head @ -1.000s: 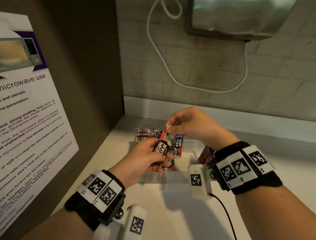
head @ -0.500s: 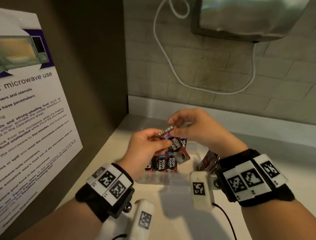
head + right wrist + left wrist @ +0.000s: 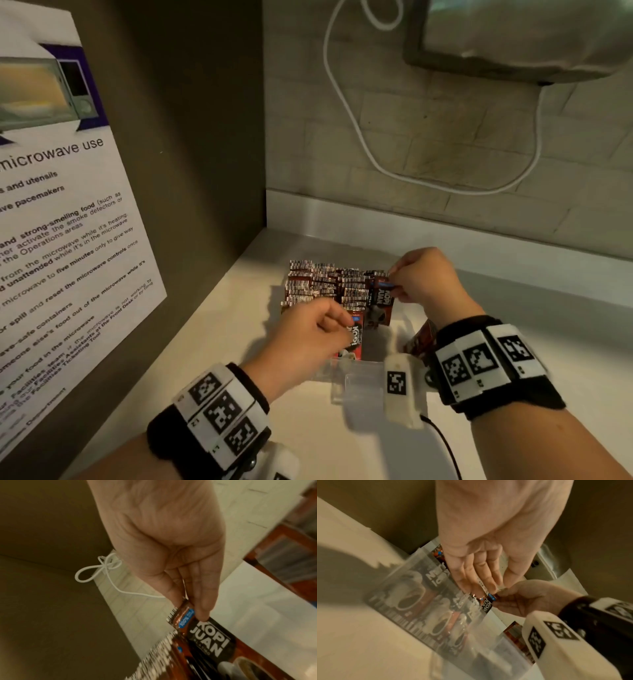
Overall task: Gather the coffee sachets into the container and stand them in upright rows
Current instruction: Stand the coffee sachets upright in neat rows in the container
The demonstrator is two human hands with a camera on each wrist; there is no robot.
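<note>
- Your right hand (image 3: 423,279) pinched the top edge of a glossy brown foil coffee sachet (image 3: 379,305) printed "KOPI JUAN", thumb in front and fingers behind, as the right wrist view showed (image 3: 202,635).
- That flat rectangular sachet stood roughly upright inside the clear rectangular plastic container (image 3: 356,380), at the near end of a row.
- Behind it, the packed rows of upright sachets (image 3: 325,282) showed crimped, black-and-white striped top edges, filling the far part of the container.
- Your left hand (image 3: 308,337) reached into the container's near left side, fingers fairly straight and laid against the faces of the standing sachets; from the left wrist view (image 3: 479,566) they pressed rather than gripped.
- Through the container's see-through wall, printed coffee cups on the sachets appeared blurred.
- The container sat on a smooth pale countertop (image 3: 212,346), near the corner.
- More reddish-brown sachets (image 3: 419,337) lay just beside the container's right side, partly hidden by your right wrist.
- A thin white cord (image 3: 352,116) looped across the rough tiled wall behind.
- A laminated microwave notice (image 3: 58,219) hung on the left panel.
</note>
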